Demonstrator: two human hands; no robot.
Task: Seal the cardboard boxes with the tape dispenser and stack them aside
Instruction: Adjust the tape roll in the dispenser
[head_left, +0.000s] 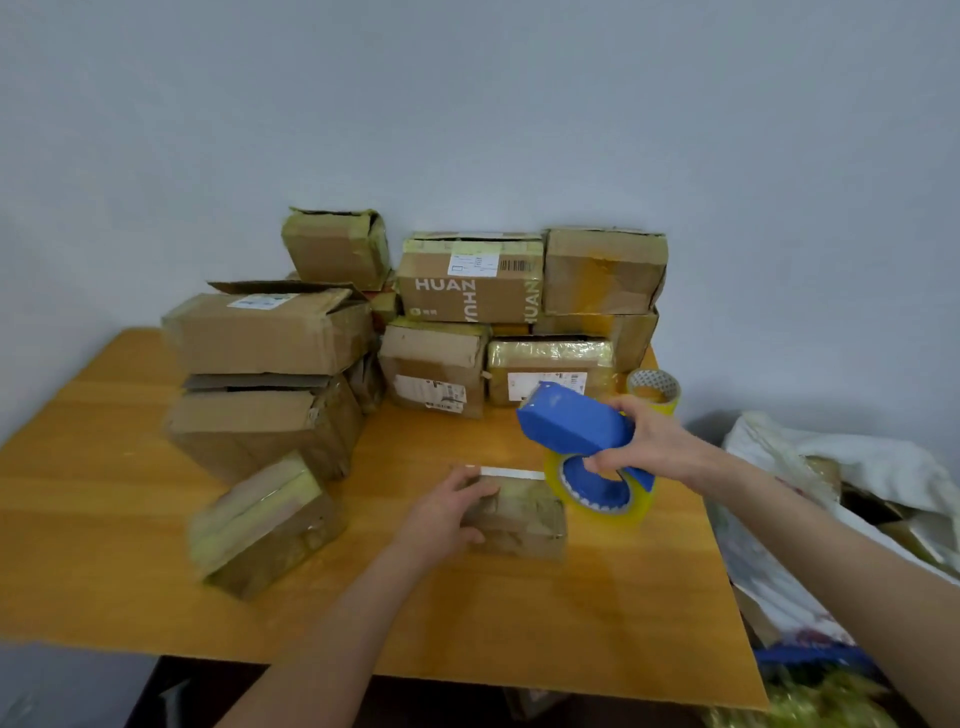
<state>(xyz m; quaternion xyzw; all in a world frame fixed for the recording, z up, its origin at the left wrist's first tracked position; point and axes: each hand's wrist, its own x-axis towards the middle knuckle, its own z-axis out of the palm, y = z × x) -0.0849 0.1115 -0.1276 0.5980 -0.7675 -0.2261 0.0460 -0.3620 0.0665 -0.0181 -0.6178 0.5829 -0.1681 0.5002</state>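
Observation:
A small cardboard box (524, 517) lies on the wooden table (104, 499) near its middle. My left hand (449, 512) grips the box's left end, fingers over the top and thumb on the near side. My right hand (657, 441) holds the blue tape dispenser (571, 423) just above the box's right end. The dispenser's yellowish roll of tape (636, 512) hangs next to the box's right edge. A pale strip of tape (511, 473) shows along the box's far edge.
A taped box (260, 525) lies tilted to the left. Several stacked boxes (467, 291) fill the back of the table against the wall. A spare tape roll (654, 389) stands behind my right hand. Bags and cloth (857, 483) pile up beyond the right edge.

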